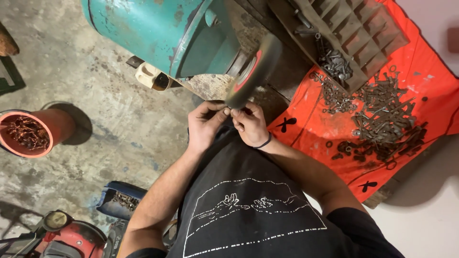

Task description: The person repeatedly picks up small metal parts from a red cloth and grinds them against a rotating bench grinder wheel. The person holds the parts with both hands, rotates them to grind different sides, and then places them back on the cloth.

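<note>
Stained, patchy concrete floor (119,119) fills the head view, with a teal machine housing (158,33) standing over it and a grinding wheel (251,71) with a red centre tilted out from its side. Both hands meet just under the wheel's lower edge: the left hand (204,125) and the right hand (249,125) have their fingertips pinched together on a small piece (231,111), probably a bit of metal hardware, though it is too small and hidden to name. Holding it with both hands close to the rim seems meant to steady so tiny a part against the wheel. A dark band (263,142) circles the right wrist. To the right, within easy reach, an orange cloth (416,81) carries a heap of rusty bolts and rings (382,124) below a dark compartment tray (354,33). Off to the left a reddish bucket (57,126) holds more rusty scraps, and a red machine with a gauge (57,229) sits in the bottom corner.
</note>
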